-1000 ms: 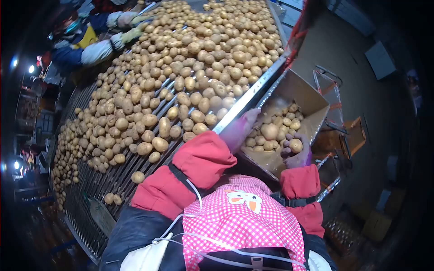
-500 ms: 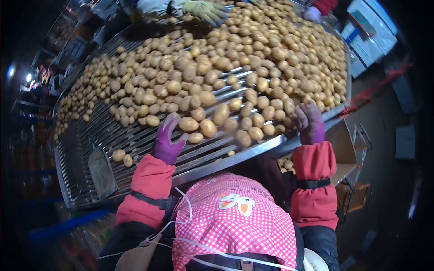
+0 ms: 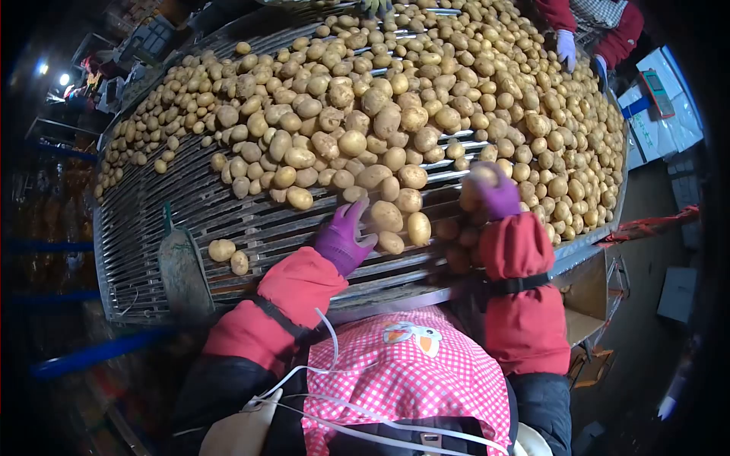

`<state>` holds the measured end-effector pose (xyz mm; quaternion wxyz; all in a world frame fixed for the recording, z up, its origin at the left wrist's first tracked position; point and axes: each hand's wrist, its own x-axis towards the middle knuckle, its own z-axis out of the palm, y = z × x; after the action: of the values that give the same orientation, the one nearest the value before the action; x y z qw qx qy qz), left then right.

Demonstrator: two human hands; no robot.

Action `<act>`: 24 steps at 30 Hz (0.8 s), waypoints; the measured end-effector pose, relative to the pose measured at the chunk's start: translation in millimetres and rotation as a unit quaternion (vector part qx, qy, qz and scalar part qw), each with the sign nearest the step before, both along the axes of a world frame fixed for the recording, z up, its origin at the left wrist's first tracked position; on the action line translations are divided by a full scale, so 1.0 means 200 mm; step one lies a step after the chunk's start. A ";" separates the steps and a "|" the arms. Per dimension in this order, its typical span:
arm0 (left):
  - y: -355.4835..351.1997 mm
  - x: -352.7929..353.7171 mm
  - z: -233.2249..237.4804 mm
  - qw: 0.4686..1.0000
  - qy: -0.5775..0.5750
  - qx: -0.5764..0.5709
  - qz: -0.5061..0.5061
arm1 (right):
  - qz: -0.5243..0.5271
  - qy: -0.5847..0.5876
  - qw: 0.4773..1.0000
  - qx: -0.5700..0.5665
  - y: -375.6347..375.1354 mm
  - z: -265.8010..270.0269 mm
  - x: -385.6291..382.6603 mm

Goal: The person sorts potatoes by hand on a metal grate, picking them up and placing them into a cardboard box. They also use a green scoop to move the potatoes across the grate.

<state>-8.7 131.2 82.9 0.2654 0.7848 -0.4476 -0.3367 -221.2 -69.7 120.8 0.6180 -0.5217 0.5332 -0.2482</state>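
My left hand, in a purple glove, rests low over the slatted metal table with thumb and fingers apart. Its fingertips are right at a small group of potatoes near the front edge. My right hand, gloved alike, is smeared by motion at the near side of the potato heap. Potatoes show just left of its fingers, and I cannot tell whether it grips one. Below it, several blurred potatoes lie in shadow toward the front edge.
A scoop lies at the table's left, beside two loose potatoes. Across the heap are another person's gloved hand and, at the top, another glove. White boxes stand at right; a wooden box sits below the edge.
My left hand has moved right along the front edge. My right hand has shifted left and inward from the table's right part. Potatoes between them have moved, baring slats. The camera view has shifted.
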 end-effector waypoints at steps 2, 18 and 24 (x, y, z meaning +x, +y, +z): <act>-0.01 0.02 -0.04 0.987 0.151 -0.041 0.025 | -0.054 -0.041 0.972 0.223 0.04 0.34 -0.05; 0.00 0.12 0.02 0.966 0.244 -0.084 0.034 | 0.304 0.135 0.943 -0.015 0.30 -0.08 0.10; -0.09 -0.09 0.24 0.853 0.512 -0.026 0.098 | 0.037 -0.448 0.867 0.215 0.44 -0.02 -0.29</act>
<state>-27.5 113.3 129.9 0.5091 0.5339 -0.1774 -0.6515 -278.3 18.0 117.6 0.8962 -0.2279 0.2194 -0.3111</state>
